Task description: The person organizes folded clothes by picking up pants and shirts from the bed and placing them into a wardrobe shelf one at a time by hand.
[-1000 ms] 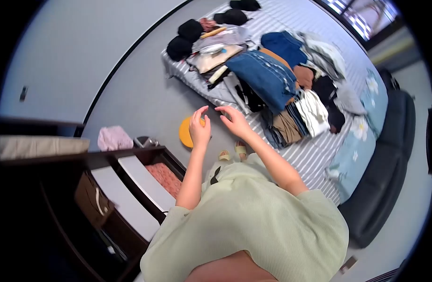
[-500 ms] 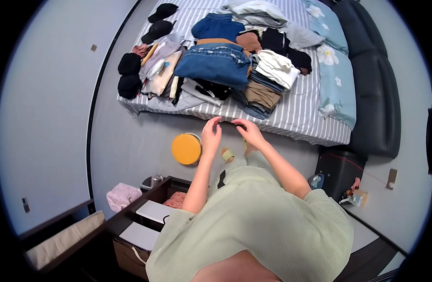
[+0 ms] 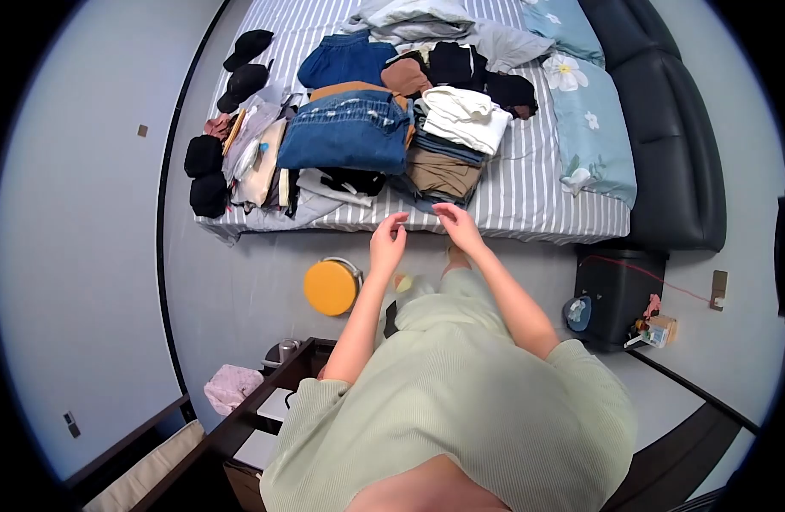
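My left hand (image 3: 388, 244) hovers before the near edge of the bed (image 3: 546, 198), fingers curved with nothing in them. Beside it, a short gap away, my right hand (image 3: 459, 229) is also empty, its fingers loosely bent toward the left one. Nearest to them on the bed lies a stack of folded trousers with a brown pair (image 3: 443, 174) showing and a folded white garment (image 3: 466, 119) on top. To its left, folded blue jeans (image 3: 345, 132) top another pile. Darker blue denim (image 3: 345, 61) lies behind.
Several black caps (image 3: 207, 155) line the bed's left side, near mixed folded clothes (image 3: 260, 162). A yellow round stool (image 3: 331, 288) stands on the floor at left. Dark drawer furniture (image 3: 264, 388) is close on my left. A black suitcase (image 3: 618, 294) stands at right, below the black headboard (image 3: 665, 128).
My view has shifted, and the bed and clothes sit further left in it. My body is nearer the bed. Both hands stay raised and empty, now close to the trouser stack.
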`<control>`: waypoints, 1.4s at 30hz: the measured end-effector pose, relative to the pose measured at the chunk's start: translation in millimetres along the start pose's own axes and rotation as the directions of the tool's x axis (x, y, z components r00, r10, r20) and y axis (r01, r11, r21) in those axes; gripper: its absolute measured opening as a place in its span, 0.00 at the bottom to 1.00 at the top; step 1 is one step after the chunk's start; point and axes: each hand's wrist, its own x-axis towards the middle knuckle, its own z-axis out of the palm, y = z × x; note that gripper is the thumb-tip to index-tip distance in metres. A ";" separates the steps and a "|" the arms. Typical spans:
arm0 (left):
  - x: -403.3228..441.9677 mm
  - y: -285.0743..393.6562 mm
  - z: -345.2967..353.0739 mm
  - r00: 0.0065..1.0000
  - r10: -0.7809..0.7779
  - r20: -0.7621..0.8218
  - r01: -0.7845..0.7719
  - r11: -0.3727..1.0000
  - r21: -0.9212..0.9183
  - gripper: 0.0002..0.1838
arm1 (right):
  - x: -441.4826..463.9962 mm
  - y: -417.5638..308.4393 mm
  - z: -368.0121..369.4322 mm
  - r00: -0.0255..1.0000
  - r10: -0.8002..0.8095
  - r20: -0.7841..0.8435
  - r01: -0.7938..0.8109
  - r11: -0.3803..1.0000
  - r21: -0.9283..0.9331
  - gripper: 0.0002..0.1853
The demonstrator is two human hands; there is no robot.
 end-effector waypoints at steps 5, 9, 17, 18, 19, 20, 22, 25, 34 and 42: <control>35.1 -13.5 40.2 0.996 -0.091 0.022 0.091 0.995 -0.043 0.15 | 27.7 44.6 -44.7 0.998 0.062 0.013 -0.063 0.996 0.065 0.13; 63.1 -9.9 71.4 0.986 -0.158 0.051 0.160 0.987 -0.026 0.16 | 48.5 79.4 -76.4 0.988 0.152 0.019 -0.153 0.972 0.176 0.12; 145.8 -2.4 125.0 0.989 -0.148 0.027 0.148 0.989 0.008 0.13 | 137.3 121.9 -137.6 0.945 0.271 -0.184 -0.215 0.936 0.278 0.14; 160.5 2.8 128.8 0.990 -0.143 0.009 0.142 0.989 0.037 0.13 | 148.6 121.0 -144.4 0.939 0.261 -0.223 -0.186 0.932 0.310 0.19; 176.0 7.6 132.3 0.991 -0.136 -0.009 0.136 0.988 0.066 0.13 | 160.9 120.3 -150.4 0.906 0.342 -0.251 -0.243 0.903 0.354 0.21; 191.0 11.9 134.1 0.992 -0.122 -0.025 0.125 0.978 0.165 0.12 | 173.1 119.9 -156.1 0.865 0.421 -0.274 -0.296 0.868 0.399 0.23; 226.7 7.1 140.4 0.996 0.043 -0.083 -0.022 0.973 0.230 0.15 | 193.7 114.8 -168.7 0.796 0.535 -0.282 -0.381 0.806 0.453 0.29; 283.7 0.3 149.3 0.984 0.091 -0.151 -0.037 0.945 0.324 0.20 | 229.5 138.7 -179.2 0.756 0.519 -0.399 -0.392 0.847 0.359 0.30; 425.7 -28.0 162.4 0.939 -0.336 -0.072 0.326 0.803 0.498 0.33 | 285.6 112.8 -211.6 0.700 0.709 -0.087 -0.426 0.512 0.746 0.37; 449.8 -23.5 150.2 0.609 -0.766 0.208 0.708 0.643 0.292 0.38 | 305.2 108.3 -218.8 0.838 0.467 -0.282 -0.397 0.877 0.272 0.35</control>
